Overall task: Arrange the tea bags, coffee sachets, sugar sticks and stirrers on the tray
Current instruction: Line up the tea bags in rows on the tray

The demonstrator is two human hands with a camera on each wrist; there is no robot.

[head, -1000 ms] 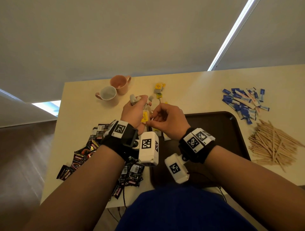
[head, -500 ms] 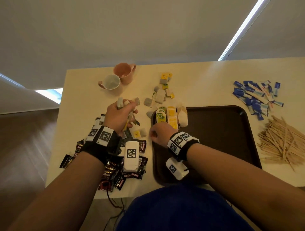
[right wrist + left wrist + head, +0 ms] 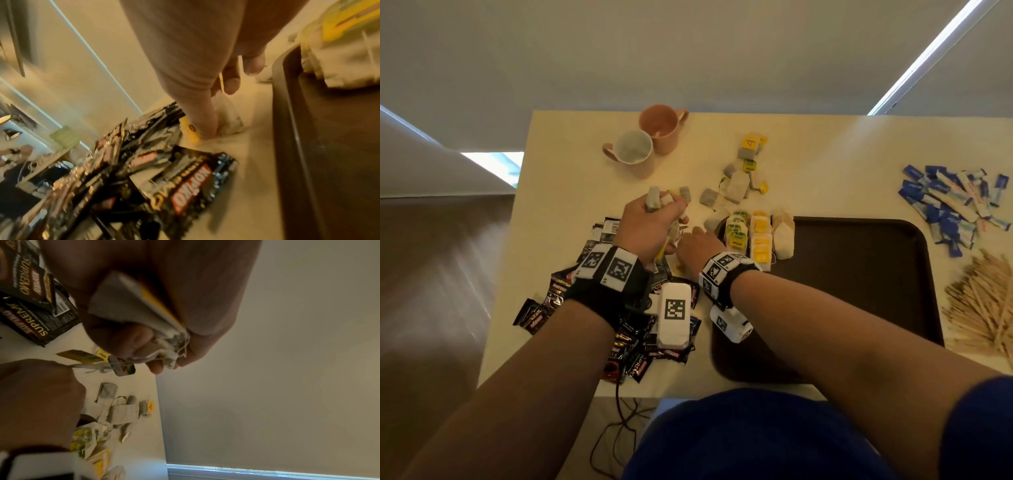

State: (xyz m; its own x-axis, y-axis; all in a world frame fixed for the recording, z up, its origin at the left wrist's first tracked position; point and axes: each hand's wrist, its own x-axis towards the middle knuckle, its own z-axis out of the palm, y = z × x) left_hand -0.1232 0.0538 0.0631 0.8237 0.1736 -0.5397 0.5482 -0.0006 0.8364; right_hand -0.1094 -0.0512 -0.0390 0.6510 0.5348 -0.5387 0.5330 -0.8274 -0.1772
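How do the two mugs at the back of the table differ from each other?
The pink mug stands farther back; the white-lined mug sits nearer the person and to its left, with the two close together. The pink mug is pink inside too, while the other's inside is pale. The pink mug's handle points right, the other's left. Both look empty and stand off the tray.

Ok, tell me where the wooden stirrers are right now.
In the head view the wooden stirrers lie in a loose pile on the table, just right of the tray and nearer the person than the blue sugar sticks.
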